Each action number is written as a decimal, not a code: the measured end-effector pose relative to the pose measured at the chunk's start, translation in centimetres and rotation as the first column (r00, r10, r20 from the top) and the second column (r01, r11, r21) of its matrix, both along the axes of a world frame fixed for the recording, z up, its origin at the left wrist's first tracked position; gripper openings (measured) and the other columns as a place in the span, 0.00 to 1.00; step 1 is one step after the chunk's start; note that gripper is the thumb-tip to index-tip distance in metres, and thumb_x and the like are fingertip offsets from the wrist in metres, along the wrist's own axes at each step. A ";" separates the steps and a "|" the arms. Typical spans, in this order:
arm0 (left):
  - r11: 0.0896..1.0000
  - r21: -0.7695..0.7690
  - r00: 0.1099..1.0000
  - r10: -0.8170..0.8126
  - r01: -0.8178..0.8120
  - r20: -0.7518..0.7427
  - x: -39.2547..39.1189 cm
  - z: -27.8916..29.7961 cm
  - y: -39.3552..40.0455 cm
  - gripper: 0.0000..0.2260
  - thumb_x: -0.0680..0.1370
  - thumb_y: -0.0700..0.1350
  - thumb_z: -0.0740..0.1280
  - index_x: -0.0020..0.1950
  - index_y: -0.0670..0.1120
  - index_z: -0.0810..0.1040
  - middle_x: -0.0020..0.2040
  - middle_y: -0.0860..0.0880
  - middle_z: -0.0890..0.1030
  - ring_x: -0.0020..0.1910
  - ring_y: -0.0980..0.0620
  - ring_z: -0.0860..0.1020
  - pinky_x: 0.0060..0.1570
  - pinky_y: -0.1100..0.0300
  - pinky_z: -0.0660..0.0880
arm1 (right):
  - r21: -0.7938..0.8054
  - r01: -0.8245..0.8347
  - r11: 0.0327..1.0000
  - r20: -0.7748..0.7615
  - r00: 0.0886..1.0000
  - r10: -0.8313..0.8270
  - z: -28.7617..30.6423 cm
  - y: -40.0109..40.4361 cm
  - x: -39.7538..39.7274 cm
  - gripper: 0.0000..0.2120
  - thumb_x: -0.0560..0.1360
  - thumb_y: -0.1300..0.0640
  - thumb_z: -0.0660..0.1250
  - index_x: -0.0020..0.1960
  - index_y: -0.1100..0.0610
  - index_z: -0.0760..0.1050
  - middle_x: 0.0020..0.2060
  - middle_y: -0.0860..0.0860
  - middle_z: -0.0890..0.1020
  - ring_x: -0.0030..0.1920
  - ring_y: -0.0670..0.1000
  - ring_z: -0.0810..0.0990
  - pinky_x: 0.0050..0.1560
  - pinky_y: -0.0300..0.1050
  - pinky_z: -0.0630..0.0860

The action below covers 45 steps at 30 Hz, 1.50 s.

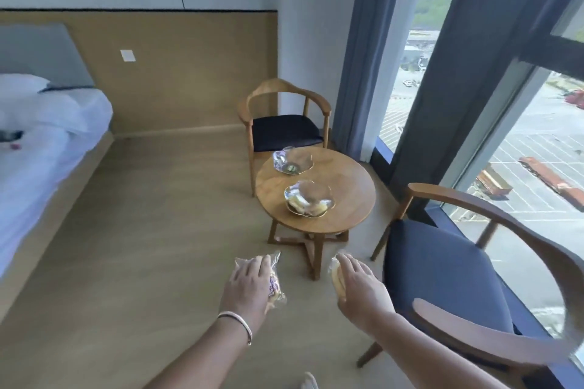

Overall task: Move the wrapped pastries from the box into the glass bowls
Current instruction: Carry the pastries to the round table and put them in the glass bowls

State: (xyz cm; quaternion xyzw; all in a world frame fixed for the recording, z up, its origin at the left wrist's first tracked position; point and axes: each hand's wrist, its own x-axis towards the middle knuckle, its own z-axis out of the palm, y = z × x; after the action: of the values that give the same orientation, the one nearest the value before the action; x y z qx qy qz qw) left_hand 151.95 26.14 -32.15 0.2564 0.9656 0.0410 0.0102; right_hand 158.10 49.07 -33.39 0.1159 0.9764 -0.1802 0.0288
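My left hand point(249, 287) grips a wrapped pastry point(274, 289) in clear plastic with a purple label. A second wrapped pastry point(337, 278) is held in my right hand point(360, 290). Both hands hover over the floor, short of the round wooden table point(347, 199). On the table stand two glass bowls: the near bowl point(309, 198) holds several wrapped pastries, and the far bowl point(292, 159) looks nearly empty with a dark green item at its bottom. The box is not in view.
A wooden armchair point(467, 278) with a dark blue seat stands right of my hands, another chair point(284, 126) behind the table. A bed point(47, 142) with white sheets lies at the left. Tall windows and blue curtains point(357, 57) line the right side.
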 end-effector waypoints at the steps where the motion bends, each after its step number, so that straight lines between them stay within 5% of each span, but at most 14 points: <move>1: 1.000 -0.009 0.999 0.030 -0.030 -0.013 -1.5 -0.1 -0.9 0.43 0.47 0.58 0.83 0.57 0.41 0.80 0.49 0.48 0.82 0.46 0.49 0.81 0.45 0.57 0.79 | 0.000 -0.022 1.000 -0.002 1.000 0.022 -0.2 -0.7 -2.0 0.35 0.72 0.62 0.62 0.75 0.48 0.53 0.76 0.42 0.58 0.75 0.46 0.56 0.66 0.45 0.69; 4: 0.997 -0.038 0.997 0.073 -0.073 -0.002 -7.1 -0.8 -2.7 0.44 0.50 0.59 0.82 0.61 0.41 0.77 0.53 0.48 0.81 0.49 0.48 0.81 0.51 0.55 0.78 | -0.011 -0.062 0.998 -0.011 0.998 0.062 -0.8 -1.9 -8.5 0.34 0.72 0.62 0.61 0.75 0.48 0.54 0.75 0.41 0.58 0.75 0.45 0.56 0.66 0.44 0.70; 7: 0.995 -0.038 0.996 0.094 -0.094 0.000 -13.6 -2.0 -3.3 0.42 0.68 0.59 0.73 0.74 0.44 0.59 0.66 0.50 0.69 0.64 0.49 0.70 0.65 0.55 0.66 | -0.021 -0.097 0.995 -0.012 0.995 0.097 -2.0 -2.3 -15.6 0.32 0.73 0.61 0.61 0.74 0.48 0.55 0.75 0.40 0.58 0.75 0.45 0.56 0.64 0.42 0.70; 9: 0.993 -0.057 0.995 0.100 -0.100 0.001 -18.0 -2.7 -3.2 0.41 0.70 0.59 0.70 0.75 0.45 0.55 0.68 0.50 0.66 0.66 0.50 0.67 0.67 0.56 0.62 | -0.034 -0.103 0.994 0.003 0.995 0.103 -2.7 -2.1 -20.4 0.33 0.72 0.61 0.63 0.74 0.48 0.55 0.75 0.39 0.59 0.74 0.45 0.57 0.62 0.42 0.71; 20: 0.997 -0.075 1.000 -0.005 0.003 -0.022 -39.5 -1.8 -0.4 0.40 0.69 0.56 0.74 0.74 0.47 0.57 0.69 0.51 0.66 0.67 0.49 0.67 0.68 0.56 0.61 | -0.025 -0.068 0.997 0.086 0.994 0.070 -3.0 1.6 -40.4 0.31 0.71 0.61 0.64 0.70 0.46 0.57 0.74 0.41 0.57 0.71 0.47 0.63 0.48 0.43 0.70; 30: 0.970 -0.136 0.979 -0.202 0.200 -0.004 -54.9 -3.4 4.2 0.44 0.66 0.56 0.76 0.74 0.48 0.57 0.71 0.51 0.65 0.70 0.51 0.63 0.71 0.56 0.55 | -0.045 0.045 0.998 0.096 0.995 -0.040 -4.7 3.7 -50.8 0.34 0.69 0.63 0.66 0.71 0.46 0.58 0.74 0.41 0.59 0.71 0.47 0.64 0.52 0.44 0.74; 39: 0.822 -0.155 0.835 -0.528 0.548 0.154 -72.4 -10.8 10.7 0.43 0.69 0.52 0.75 0.75 0.47 0.54 0.73 0.50 0.62 0.72 0.51 0.60 0.73 0.54 0.52 | -0.054 0.337 0.940 0.233 0.920 -0.316 -10.0 4.0 -61.9 0.38 0.67 0.68 0.61 0.72 0.44 0.58 0.75 0.44 0.59 0.71 0.50 0.65 0.55 0.47 0.76; 45: 0.677 -0.166 0.691 -0.658 0.717 0.299 -79.8 -15.2 13.7 0.41 0.70 0.51 0.74 0.75 0.47 0.53 0.73 0.49 0.62 0.73 0.50 0.58 0.73 0.52 0.53 | -0.054 0.405 0.913 0.345 0.866 -0.363 -12.7 3.5 -66.3 0.40 0.67 0.70 0.58 0.73 0.42 0.56 0.76 0.42 0.58 0.75 0.47 0.57 0.63 0.47 0.73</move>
State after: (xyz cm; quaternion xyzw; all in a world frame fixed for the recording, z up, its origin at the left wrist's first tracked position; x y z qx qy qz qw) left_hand 72.12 39.86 -47.33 0.5924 0.7857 -0.0704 0.1638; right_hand 91.78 52.62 -46.07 0.3343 0.9019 -0.2212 0.1611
